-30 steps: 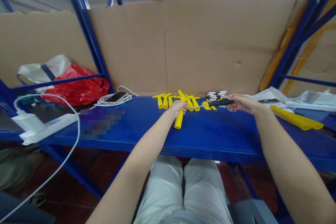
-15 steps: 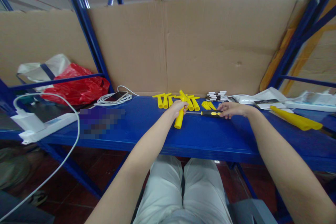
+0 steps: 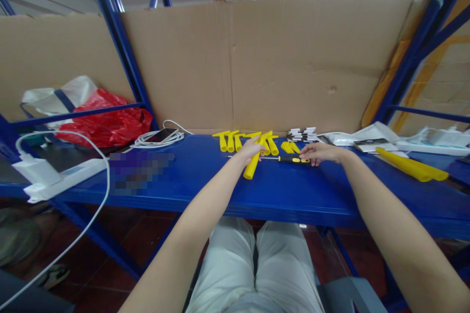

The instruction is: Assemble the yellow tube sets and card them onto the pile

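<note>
My left hand (image 3: pixel 250 152) is closed around a yellow plastic piece (image 3: pixel 251 168), a tube with a narrower upper end, held tilted above the table. My right hand (image 3: pixel 320 153) has its fingers curled at the butt end of a screwdriver (image 3: pixel 290 159) with a black and yellow handle. The screwdriver lies level along the table, its thin shaft running left behind my left hand. Several yellow T-shaped pieces (image 3: pixel 230 143) stand in a row behind my left hand. Small flat yellow pieces (image 3: pixel 290 147) lie just beyond the screwdriver handle.
Black-and-white small parts (image 3: pixel 301 134) lie against the cardboard panel (image 3: pixel 286 68). Two long yellow pieces (image 3: pixel 411 165) rest at the right. Leftward are a coiled white cable (image 3: pixel 157 142) with a phone, a power strip (image 3: pixel 66 181) and a red bag (image 3: pixel 110 116). Blue posts (image 3: pixel 125 49) frame the table.
The yellow piece in my left hand has tilted, its upper end leaning further right. The screwdriver and my right hand stay almost in place; the view has shifted slightly.
</note>
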A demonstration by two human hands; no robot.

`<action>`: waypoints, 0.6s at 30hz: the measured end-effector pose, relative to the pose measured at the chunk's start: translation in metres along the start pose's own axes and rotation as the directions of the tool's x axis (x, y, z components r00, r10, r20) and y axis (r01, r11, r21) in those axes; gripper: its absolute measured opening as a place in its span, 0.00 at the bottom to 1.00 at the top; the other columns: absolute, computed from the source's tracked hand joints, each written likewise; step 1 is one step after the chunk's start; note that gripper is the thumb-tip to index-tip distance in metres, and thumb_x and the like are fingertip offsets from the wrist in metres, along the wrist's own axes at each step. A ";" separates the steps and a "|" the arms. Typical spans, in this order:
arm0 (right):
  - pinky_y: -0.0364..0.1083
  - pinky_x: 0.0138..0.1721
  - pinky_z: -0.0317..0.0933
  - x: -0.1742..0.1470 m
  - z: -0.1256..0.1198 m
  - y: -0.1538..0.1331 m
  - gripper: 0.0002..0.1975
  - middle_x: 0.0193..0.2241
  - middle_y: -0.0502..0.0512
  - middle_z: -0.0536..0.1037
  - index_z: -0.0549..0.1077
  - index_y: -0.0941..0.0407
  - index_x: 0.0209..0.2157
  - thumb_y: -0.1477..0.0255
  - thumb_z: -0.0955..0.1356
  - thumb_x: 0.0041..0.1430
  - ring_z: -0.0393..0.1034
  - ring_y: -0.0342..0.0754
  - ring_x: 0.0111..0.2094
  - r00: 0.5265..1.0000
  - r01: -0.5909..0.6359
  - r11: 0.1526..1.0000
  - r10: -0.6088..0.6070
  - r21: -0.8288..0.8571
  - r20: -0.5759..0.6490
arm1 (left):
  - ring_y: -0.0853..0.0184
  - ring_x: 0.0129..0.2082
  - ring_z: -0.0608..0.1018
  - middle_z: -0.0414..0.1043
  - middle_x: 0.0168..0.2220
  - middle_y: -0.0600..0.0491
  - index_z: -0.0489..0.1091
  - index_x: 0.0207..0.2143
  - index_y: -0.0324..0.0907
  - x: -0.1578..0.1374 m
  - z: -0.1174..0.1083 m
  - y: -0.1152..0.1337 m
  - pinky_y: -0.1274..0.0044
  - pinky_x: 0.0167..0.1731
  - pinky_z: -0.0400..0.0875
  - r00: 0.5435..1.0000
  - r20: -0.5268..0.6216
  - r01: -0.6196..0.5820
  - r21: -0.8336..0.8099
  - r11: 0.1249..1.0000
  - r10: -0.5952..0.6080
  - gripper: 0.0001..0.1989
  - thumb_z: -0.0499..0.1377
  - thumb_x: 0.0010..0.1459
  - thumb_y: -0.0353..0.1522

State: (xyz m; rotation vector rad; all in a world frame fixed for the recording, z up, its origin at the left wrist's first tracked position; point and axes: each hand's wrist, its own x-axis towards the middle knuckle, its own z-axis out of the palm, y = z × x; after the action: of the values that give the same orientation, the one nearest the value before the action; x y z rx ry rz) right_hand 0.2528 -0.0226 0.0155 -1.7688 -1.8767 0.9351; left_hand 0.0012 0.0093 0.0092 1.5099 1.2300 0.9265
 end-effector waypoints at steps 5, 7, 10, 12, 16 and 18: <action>0.42 0.26 0.65 0.001 -0.001 0.001 0.23 0.30 0.57 0.75 0.71 0.58 0.37 0.54 0.71 0.48 0.71 0.44 0.27 0.999 -0.012 1.000 0.012 -0.008 -0.042 | 0.67 0.33 0.78 0.75 0.43 0.46 0.56 0.63 0.40 0.004 0.001 -0.010 0.77 0.34 0.71 0.985 -0.015 -0.157 0.335 0.929 0.172 0.34 0.57 0.53 0.23; 0.41 0.25 0.64 0.004 -0.002 0.004 0.19 0.30 0.57 0.75 0.71 0.58 0.36 0.56 0.69 0.51 0.71 0.44 0.26 0.997 -0.006 1.000 0.004 -0.021 -0.072 | 0.64 0.41 0.78 0.73 0.47 0.45 0.59 0.61 0.41 0.006 0.001 -0.013 0.75 0.41 0.70 0.971 -0.010 -0.211 0.429 0.878 0.238 0.32 0.59 0.52 0.24; 0.40 0.24 0.63 0.012 -0.005 0.010 0.12 0.28 0.57 0.76 0.71 0.58 0.33 0.62 0.66 0.56 0.70 0.42 0.24 0.983 -0.007 0.996 -0.011 -0.094 -0.183 | 0.61 0.49 0.74 0.70 0.53 0.44 0.62 0.59 0.40 0.007 0.001 -0.014 0.73 0.48 0.67 0.955 0.002 -0.254 0.521 0.815 0.296 0.30 0.59 0.53 0.25; 0.40 0.24 0.62 0.018 -0.008 0.017 0.09 0.27 0.57 0.77 0.72 0.59 0.31 0.68 0.64 0.57 0.69 0.42 0.23 0.955 -0.029 0.983 -0.026 -0.179 -0.294 | 0.61 0.53 0.72 0.68 0.55 0.43 0.62 0.59 0.38 0.006 0.002 -0.013 0.73 0.51 0.64 0.949 0.003 -0.263 0.564 0.783 0.316 0.29 0.58 0.53 0.25; 0.42 0.30 0.64 0.030 -0.018 0.037 0.10 0.27 0.56 0.78 0.76 0.58 0.34 0.74 0.63 0.53 0.72 0.47 0.27 0.869 -0.058 0.911 -0.156 -0.409 -0.470 | 0.60 0.53 0.72 0.67 0.56 0.43 0.61 0.60 0.37 0.003 0.002 -0.010 0.74 0.51 0.64 0.952 0.017 -0.254 0.605 0.755 0.306 0.29 0.57 0.55 0.25; 0.44 0.35 0.65 0.037 -0.024 0.050 0.12 0.29 0.56 0.79 0.78 0.57 0.35 0.72 0.64 0.52 0.73 0.49 0.31 0.856 -0.088 0.863 -0.190 -0.497 -0.482 | 0.60 0.52 0.73 0.68 0.55 0.43 0.61 0.60 0.37 0.001 0.003 -0.009 0.74 0.51 0.65 0.954 0.029 -0.254 0.604 0.755 0.298 0.29 0.57 0.55 0.25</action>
State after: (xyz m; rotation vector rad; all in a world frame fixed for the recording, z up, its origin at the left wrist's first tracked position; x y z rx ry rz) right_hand 0.3006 0.0167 -0.0090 -1.9728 -1.8746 -0.1086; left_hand 0.0018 0.0103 0.0002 2.2364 1.4628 0.8108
